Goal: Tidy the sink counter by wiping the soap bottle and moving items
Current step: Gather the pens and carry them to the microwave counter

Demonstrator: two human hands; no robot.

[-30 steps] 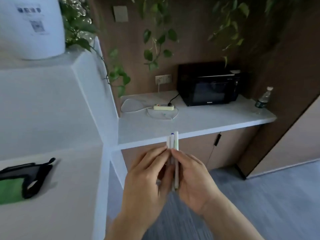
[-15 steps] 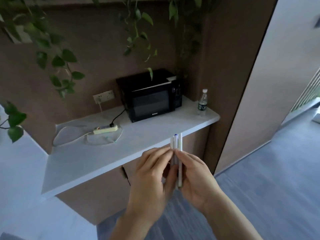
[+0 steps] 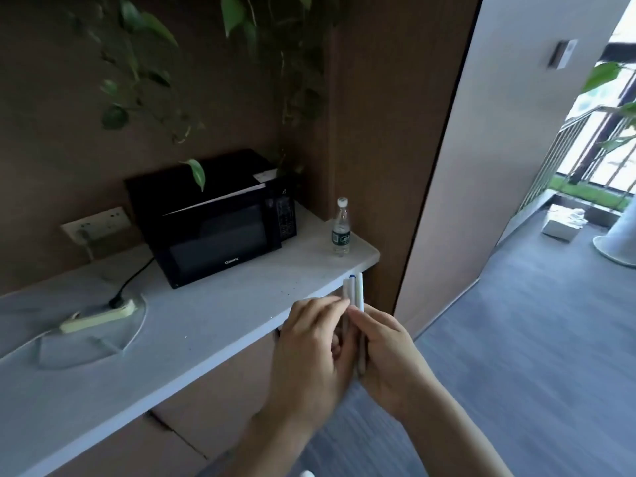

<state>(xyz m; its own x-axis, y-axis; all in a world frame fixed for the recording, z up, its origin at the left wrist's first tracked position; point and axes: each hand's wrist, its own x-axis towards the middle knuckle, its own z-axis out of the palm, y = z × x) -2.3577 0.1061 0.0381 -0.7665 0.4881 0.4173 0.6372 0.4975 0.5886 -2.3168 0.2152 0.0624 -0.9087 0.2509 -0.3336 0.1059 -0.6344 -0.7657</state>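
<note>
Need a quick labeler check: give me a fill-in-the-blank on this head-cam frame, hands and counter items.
1. Both hands, left hand and right hand, hold a bundle of ____ upright.
2. The water bottle stands to the ____ of the black microwave.
3. The black cord from the microwave plugs into the ____ lying on the white counter.

Missing words: pens; right; power strip

1. 3 slim white pens [image 3: 354, 294] are bundled side by side, upright, tips pointing up.
2. The middle pen shows a blue tip; the other 2 tips appear white.
3. The bundle is gripped between both hands, in front of the counter's near right edge; lower shafts are hidden.
</note>
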